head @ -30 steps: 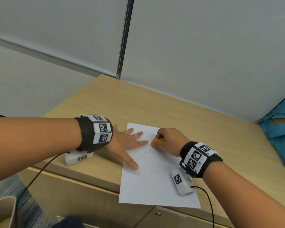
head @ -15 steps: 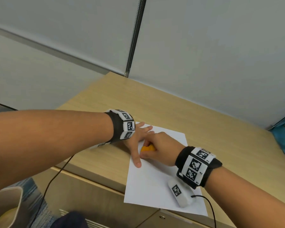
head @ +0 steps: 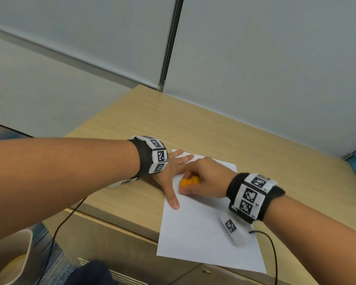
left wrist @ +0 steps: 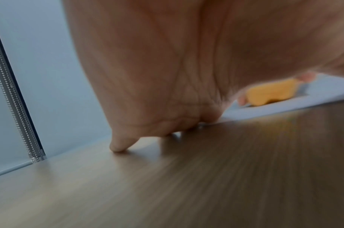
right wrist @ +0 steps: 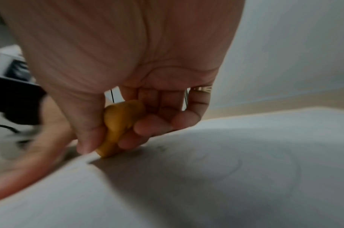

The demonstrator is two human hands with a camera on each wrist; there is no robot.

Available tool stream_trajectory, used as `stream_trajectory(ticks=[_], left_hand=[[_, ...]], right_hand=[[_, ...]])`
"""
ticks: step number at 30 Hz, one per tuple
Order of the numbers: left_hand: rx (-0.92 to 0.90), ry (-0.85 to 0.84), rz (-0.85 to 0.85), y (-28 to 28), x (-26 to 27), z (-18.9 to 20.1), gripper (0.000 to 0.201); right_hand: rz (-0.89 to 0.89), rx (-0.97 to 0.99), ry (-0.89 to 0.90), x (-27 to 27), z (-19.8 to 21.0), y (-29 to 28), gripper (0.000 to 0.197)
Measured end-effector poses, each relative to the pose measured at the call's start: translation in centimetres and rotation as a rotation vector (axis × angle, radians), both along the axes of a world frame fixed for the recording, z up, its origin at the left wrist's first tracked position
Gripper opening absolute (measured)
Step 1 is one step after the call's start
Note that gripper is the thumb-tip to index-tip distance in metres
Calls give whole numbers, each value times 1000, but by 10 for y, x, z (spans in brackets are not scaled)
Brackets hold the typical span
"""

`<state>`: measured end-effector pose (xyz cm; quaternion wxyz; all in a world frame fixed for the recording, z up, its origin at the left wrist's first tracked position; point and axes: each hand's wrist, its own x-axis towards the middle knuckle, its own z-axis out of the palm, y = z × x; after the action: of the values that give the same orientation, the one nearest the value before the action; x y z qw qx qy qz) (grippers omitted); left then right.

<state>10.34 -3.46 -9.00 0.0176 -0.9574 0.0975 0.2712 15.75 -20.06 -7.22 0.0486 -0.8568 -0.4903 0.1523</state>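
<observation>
Below — paper (head: 193, 233) on wood desk (head: 193, 128), grey wall (head: 275, 68)

Centre frame, a black strap (head: 141, 157) wraps the wrist behind the left hand (head: 171, 173). An identical strap (head: 276, 195) sits behind the right hand (head: 210, 177). Each strap carries:
- white blocks (head: 160, 156) printed with black square-code markers
- a white camera module (head: 233, 228) underneath
- a black cable (head: 273, 254)

A gold-coloured ring (right wrist: 203, 89) bands one right-hand finger.
</observation>
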Motion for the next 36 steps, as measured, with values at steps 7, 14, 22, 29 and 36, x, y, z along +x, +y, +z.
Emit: stream_trajectory(ticks=[7,14,22,29,36], left_hand=[[-1,-13,-7,-3,-3,4,134],[-9,-18,-19,-7,-5,7,135],[28,-3,-17,-6,-5,7,135],[26,-3,-24,-6,-5,7,130],[2,-8,-3,-5,-4,3,139]], right_hand=[[-14,21,-36,-4,-2,1,25],[-91,0,-136,22,4,4,29],[45,7,71,-10,0,-5,23],[-12,42,6,-11,-6,-1,22],[-207,83,-96,35,1,2,29]])
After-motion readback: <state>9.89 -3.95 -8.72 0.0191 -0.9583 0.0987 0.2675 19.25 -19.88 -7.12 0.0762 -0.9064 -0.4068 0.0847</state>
